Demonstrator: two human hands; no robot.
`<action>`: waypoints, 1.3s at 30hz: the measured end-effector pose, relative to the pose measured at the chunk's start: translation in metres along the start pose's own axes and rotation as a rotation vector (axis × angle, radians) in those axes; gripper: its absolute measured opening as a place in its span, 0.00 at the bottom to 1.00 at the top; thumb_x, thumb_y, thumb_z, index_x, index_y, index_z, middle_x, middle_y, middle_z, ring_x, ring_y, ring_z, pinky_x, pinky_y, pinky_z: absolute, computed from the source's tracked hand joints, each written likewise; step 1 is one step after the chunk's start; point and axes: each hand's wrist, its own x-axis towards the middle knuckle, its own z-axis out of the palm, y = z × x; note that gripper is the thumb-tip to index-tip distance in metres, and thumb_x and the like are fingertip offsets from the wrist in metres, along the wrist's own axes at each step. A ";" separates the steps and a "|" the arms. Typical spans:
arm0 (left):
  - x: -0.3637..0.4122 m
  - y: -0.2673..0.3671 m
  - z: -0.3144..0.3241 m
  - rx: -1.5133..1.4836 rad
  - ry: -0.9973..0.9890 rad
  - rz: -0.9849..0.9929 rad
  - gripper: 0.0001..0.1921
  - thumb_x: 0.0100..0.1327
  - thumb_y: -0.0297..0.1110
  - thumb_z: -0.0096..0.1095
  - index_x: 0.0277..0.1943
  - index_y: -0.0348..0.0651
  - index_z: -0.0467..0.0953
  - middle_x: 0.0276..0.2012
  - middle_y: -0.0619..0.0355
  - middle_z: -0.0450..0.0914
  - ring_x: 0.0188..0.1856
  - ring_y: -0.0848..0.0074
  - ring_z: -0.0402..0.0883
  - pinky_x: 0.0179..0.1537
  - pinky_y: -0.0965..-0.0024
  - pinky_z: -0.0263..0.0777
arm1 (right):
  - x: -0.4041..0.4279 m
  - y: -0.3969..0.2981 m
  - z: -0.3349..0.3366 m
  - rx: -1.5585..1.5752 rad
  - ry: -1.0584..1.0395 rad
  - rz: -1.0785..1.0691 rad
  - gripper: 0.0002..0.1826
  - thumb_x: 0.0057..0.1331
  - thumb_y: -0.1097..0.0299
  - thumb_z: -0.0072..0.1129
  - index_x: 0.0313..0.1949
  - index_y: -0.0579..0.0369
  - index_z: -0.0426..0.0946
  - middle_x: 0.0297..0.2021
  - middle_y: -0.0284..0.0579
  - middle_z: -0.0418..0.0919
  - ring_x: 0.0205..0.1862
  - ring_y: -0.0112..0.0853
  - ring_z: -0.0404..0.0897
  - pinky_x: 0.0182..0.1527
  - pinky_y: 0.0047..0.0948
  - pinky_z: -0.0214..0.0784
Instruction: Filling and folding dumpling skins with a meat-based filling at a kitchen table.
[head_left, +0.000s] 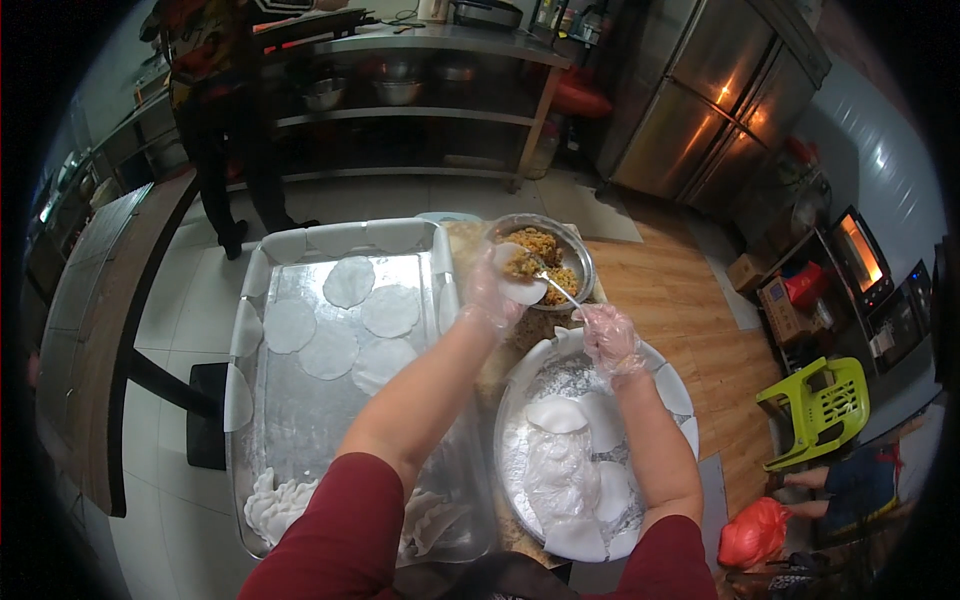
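In a clear plastic glove, my left hand holds a round white dough wrapper with chopped orange-brown filling on it. My right hand, gloved too, grips a metal spoon whose tip is at that filling. Just beyond stands a metal bowl of the same filling. To the left, a large metal tray holds several flat wrappers, others hung over its rim, and pleated white dumplings at its near end. Below my right hand, a round floured metal pan holds wrappers and a plastic-wrapped white mass.
A person stands at the far left near a steel counter. A wooden table is at the left. At the right are a green plastic chair, a red plastic bag, another person's legs and a steel refrigerator.
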 end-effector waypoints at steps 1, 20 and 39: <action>0.001 -0.003 0.001 0.014 -0.003 0.000 0.28 0.73 0.54 0.41 0.62 0.37 0.60 0.58 0.38 0.65 0.59 0.49 0.68 0.64 0.43 0.62 | 0.004 0.007 0.001 -0.001 0.003 0.000 0.07 0.60 0.68 0.61 0.29 0.59 0.80 0.19 0.33 0.74 0.21 0.22 0.69 0.27 0.25 0.65; 0.009 -0.006 -0.003 0.048 -0.010 -0.025 0.31 0.74 0.58 0.32 0.63 0.37 0.59 0.58 0.42 0.67 0.59 0.54 0.69 0.64 0.47 0.62 | 0.011 0.026 0.010 0.386 0.044 0.059 0.10 0.64 0.62 0.62 0.36 0.55 0.77 0.17 0.28 0.66 0.13 0.17 0.60 0.14 0.18 0.50; -0.120 -0.004 0.014 -0.081 -0.156 -0.178 0.30 0.72 0.57 0.39 0.60 0.37 0.65 0.53 0.44 0.73 0.57 0.55 0.73 0.60 0.45 0.68 | -0.082 -0.036 0.044 -0.946 -0.016 -0.939 0.29 0.64 0.41 0.57 0.55 0.50 0.78 0.63 0.58 0.65 0.64 0.55 0.61 0.67 0.51 0.49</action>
